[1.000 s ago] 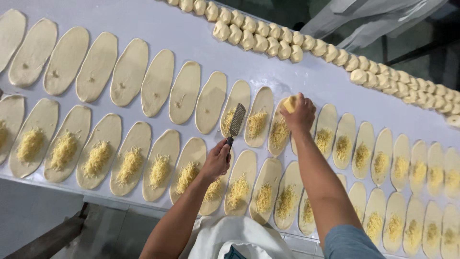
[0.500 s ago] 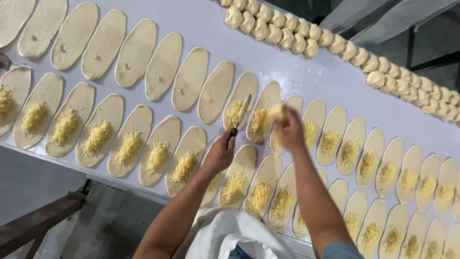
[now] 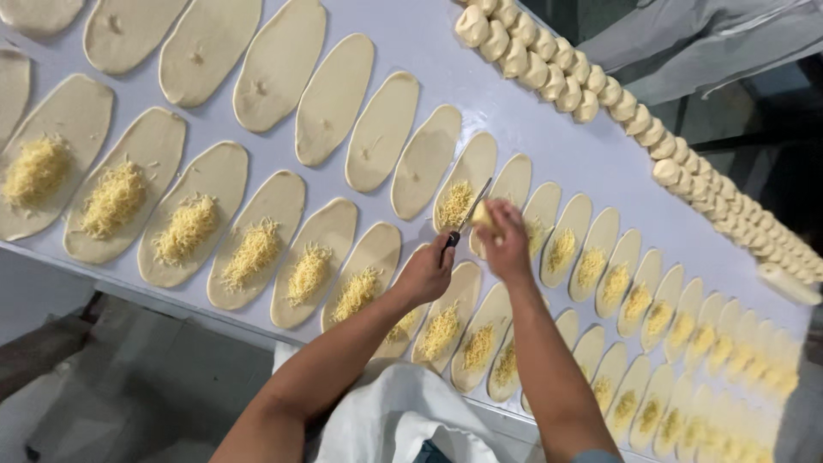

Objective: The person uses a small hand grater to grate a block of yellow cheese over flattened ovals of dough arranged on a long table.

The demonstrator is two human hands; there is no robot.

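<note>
Left grip (image 3: 426,273) clasps a grater (image 3: 464,220) against the cheese block (image 3: 483,214) pinched in the right grip (image 3: 506,242), above a dough oval (image 3: 504,190).

A long white worktop (image 3: 531,129) runs slantwise across the room, evenly lit with hardly a shadow. Beneath its near edge the grey floor (image 3: 146,386) lies dim, with a dark beam (image 3: 43,351) low at the left. Beyond the far edge, top right, grey cloth (image 3: 711,43) hangs over a dark frame (image 3: 737,141), and the space behind is shadowy.
</note>
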